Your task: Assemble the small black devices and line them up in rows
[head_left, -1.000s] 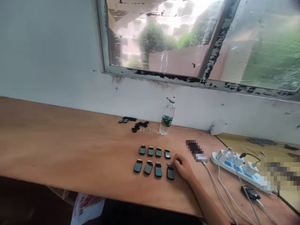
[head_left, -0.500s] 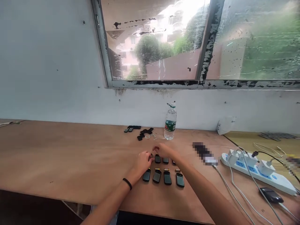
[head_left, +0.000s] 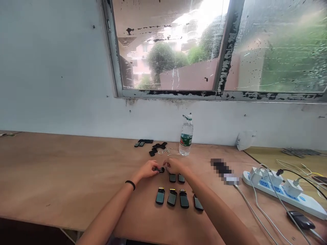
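My left hand [head_left: 148,169] grips a small black device [head_left: 161,169] between thumb and fingers, over the back row. At its right end, my right hand [head_left: 174,165] has its fingertips pinched together; whatever is in them is too small to make out. Close below the right hand lie two similar black devices with grey screens [head_left: 172,178]. Nearer to me is a front row of several more; three show yellow or silvery strips at the top end, as on this device [head_left: 160,196]. My right forearm partly covers the rightmost one [head_left: 198,203].
Behind my hands are black pieces [head_left: 159,146], small pale curved bits [head_left: 164,151] and more devices [head_left: 139,144]. A water bottle [head_left: 186,136] stands near the wall. To the right lie a blurred-out dark object [head_left: 221,167], a power strip [head_left: 283,194] with cables and a black mouse-like object [head_left: 301,219].
My left hand has moved left and up, lifting the device from the row's left end. My right hand stays close to it, fingers drawn together. The view has shifted slightly.
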The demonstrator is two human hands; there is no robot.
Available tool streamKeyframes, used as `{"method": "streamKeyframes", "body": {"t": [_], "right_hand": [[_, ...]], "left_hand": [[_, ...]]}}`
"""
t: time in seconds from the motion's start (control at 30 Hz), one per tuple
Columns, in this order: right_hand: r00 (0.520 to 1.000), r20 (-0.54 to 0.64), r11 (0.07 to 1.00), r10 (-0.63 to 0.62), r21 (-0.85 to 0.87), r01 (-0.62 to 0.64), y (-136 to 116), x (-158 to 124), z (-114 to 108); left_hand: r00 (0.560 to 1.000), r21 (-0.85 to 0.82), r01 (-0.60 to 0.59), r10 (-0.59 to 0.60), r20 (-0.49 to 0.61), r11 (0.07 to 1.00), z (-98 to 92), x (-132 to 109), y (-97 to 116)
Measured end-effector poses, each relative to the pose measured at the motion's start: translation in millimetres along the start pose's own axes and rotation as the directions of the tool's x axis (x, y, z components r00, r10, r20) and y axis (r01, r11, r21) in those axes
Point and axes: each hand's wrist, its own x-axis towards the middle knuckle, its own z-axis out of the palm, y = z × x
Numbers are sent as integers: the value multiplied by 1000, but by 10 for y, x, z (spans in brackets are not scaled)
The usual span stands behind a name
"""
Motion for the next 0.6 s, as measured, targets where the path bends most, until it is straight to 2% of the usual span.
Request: {"method": "streamKeyframes", "body": {"t": [0.1, 0.23, 0.4, 0.6], "right_hand": [[996, -87, 998, 17, 65, -11, -1, 52, -3], [985, -157, 977, 77, 206, -44, -14, 115, 18], [980, -131, 958, 150, 263, -112, 24, 148, 95], [982, -88, 958, 168, 249, -142, 76, 151, 45]], "left_hand": [[999, -37, -22, 21, -25, 999, 42, 81, -85], [994, -118, -54, 42, -101, 992, 219, 165, -190], [980, -186, 11, -48, -195, 982, 419, 148, -223], [979, -222, -10, -35, -199, 975, 403, 131, -158]]}}
